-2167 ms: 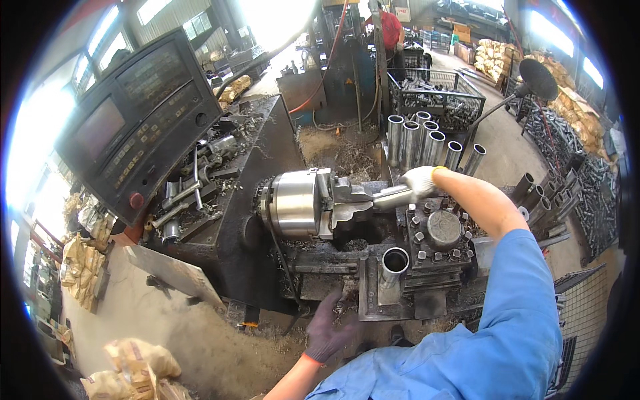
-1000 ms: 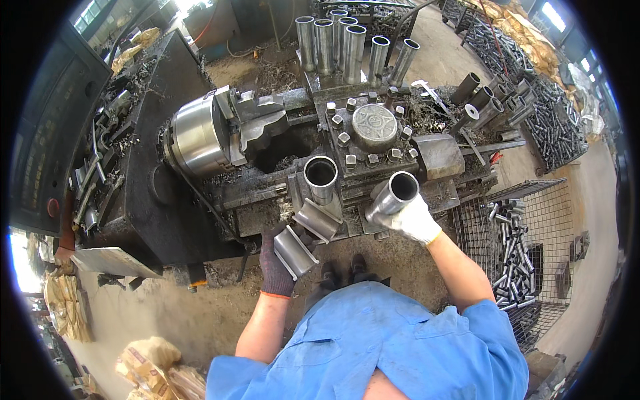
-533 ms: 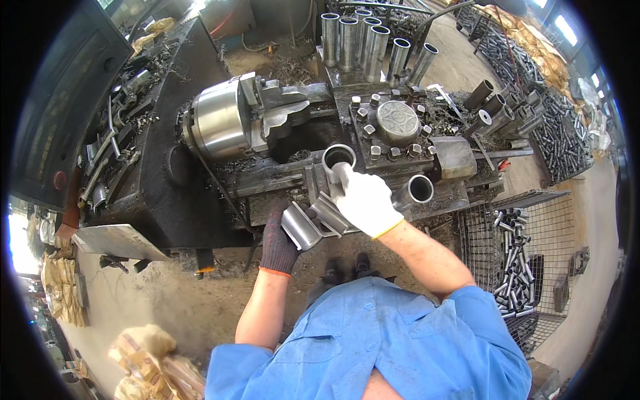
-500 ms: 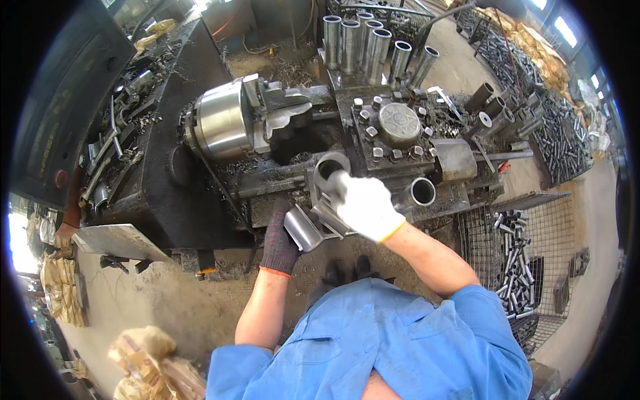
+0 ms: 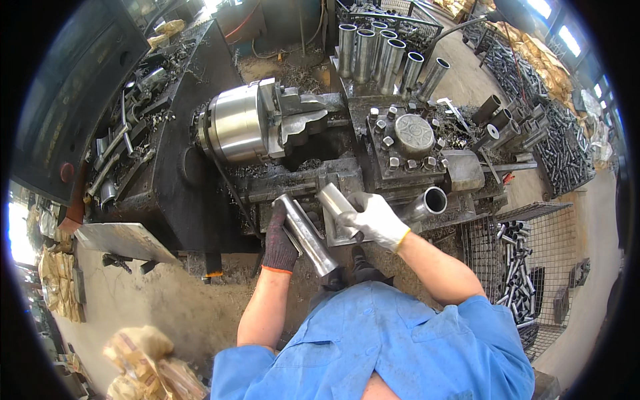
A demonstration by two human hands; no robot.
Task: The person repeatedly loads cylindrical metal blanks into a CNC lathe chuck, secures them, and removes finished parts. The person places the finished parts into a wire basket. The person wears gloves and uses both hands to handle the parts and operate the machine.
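Note:
My left hand [image 5: 279,245], in a dark knitted glove with an orange cuff, is closed around a long shiny metal tube [image 5: 309,237]. The tube slants from upper left down to the right, in front of my body. Just to its right, my right hand [image 5: 377,220], in a white glove with grey-stained fingers, grips a shorter metal cylinder [image 5: 335,199]. The two pieces are held side by side over the near edge of a lathe. Right of my right hand, another tube [image 5: 427,203] rests on the lathe with its open end facing up.
Beyond my hands are the lathe's chuck [image 5: 237,125] and bolted tool post [image 5: 413,133]. Several tubes [image 5: 365,53] stand upright at the back, with a caliper [image 5: 455,112] nearby. A wire basket [image 5: 550,267] of metal parts stands at right. Wrapped bundles [image 5: 143,363] lie lower left.
The long tube in my left hand has swung round and now shows its full length. My right hand has moved slightly down and right, its cylinder now tilted beside the tube.

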